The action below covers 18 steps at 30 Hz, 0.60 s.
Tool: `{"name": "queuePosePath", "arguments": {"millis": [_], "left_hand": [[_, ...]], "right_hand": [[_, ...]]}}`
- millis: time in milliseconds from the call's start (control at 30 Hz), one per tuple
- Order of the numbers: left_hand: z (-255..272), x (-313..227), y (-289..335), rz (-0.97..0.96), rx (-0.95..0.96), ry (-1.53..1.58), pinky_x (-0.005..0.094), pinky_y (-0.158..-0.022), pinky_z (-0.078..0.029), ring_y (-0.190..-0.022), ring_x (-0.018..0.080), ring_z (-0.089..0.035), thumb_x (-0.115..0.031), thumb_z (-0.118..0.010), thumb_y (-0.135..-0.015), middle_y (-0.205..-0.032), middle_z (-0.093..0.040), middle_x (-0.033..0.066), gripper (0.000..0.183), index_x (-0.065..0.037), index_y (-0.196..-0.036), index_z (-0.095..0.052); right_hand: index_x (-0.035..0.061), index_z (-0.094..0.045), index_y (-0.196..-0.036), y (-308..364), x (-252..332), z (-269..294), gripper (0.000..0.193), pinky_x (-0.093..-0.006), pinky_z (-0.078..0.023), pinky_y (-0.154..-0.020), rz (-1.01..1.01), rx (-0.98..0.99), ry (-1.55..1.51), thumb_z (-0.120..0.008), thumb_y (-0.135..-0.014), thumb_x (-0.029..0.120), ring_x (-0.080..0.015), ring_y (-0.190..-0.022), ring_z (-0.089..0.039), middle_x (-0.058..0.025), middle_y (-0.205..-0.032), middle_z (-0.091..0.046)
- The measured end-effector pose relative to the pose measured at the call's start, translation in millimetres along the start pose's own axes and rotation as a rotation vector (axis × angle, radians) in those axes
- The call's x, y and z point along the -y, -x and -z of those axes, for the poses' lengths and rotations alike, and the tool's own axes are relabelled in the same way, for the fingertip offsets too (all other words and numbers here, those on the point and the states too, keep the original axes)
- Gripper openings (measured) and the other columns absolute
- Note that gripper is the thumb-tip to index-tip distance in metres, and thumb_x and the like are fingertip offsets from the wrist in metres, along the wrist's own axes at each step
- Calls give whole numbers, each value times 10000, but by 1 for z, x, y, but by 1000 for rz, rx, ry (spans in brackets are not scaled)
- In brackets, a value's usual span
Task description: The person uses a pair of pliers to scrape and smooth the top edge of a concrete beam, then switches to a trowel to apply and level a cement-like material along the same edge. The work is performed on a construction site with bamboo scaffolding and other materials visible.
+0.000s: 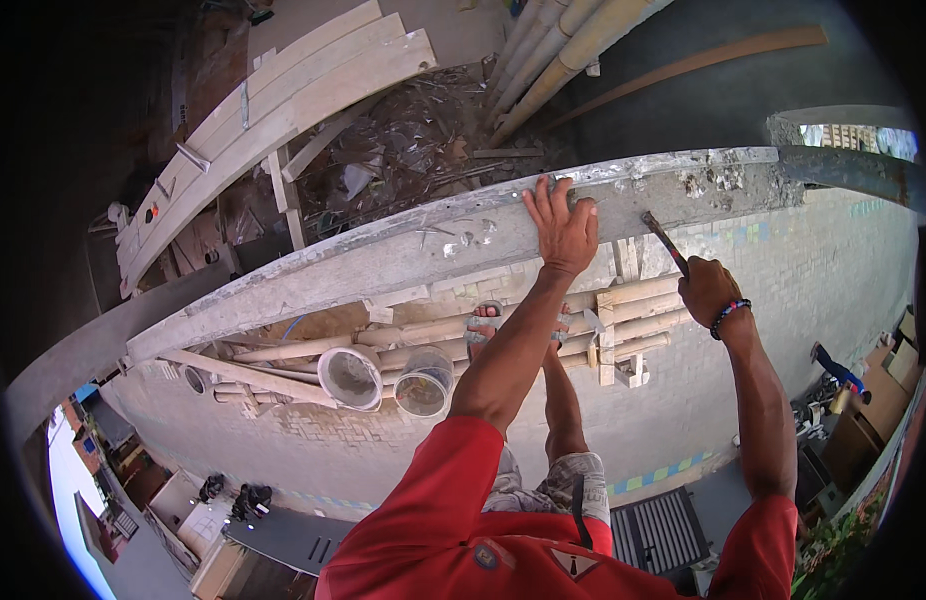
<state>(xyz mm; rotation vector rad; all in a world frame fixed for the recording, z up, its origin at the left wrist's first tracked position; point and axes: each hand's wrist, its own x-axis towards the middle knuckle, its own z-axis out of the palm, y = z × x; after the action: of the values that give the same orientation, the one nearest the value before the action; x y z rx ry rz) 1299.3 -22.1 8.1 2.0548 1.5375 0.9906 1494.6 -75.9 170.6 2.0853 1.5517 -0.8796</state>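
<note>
My left hand (pixel 564 228) rests on top of a rough grey concrete beam (pixel 383 258), its fingers spread over the far edge and nothing held. Farther right, my right hand (pixel 710 291) is closed around a short, dark, stick-like tool (pixel 666 243). The tool slants up and left, its tip at the beam's near face; whether it is a hammer or a chisel I cannot make out. White flecks and pitted patches mark the beam near both hands. The palm side of each hand is hidden.
My sandalled feet stand on bamboo poles (pixel 423 333) high above a paved ground (pixel 383 435). Two buckets, one with grey material (pixel 350 378) and one translucent (pixel 424 382), sit left of my feet. Beyond the beam are wooden planks (pixel 283 125), rubble (pixel 403 150) and upright bamboo (pixel 553 55).
</note>
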Motion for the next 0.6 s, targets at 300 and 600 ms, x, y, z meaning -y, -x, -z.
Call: {"name": "queuePosePath", "arguments": {"millis": [300, 600], "left_hand": [[137, 67, 59, 276, -131, -372, 651, -1087, -122, -1315, 381, -298, -226, -626, -863, -1269, -475, 64, 184, -163, -1012, -712], [162, 100, 53, 231, -60, -482, 642, -1082, -150, -1283, 402, -310, -289, -673, -845, -1331, -417, 106, 425, -92, -1215, -602]], "right_hand": [[-27, -636, -903, -7, -2, -1, 181, -473, -540, -776, 75, -31, 183, -541, -842, 114, -410, -853, -668, -262, -872, -667], [-20, -655, -931, -4, 8, 3, 208, -468, -547, -788, 35, -26, 171, -525, -864, 128, -393, -869, -676, -258, -878, -675]]}}
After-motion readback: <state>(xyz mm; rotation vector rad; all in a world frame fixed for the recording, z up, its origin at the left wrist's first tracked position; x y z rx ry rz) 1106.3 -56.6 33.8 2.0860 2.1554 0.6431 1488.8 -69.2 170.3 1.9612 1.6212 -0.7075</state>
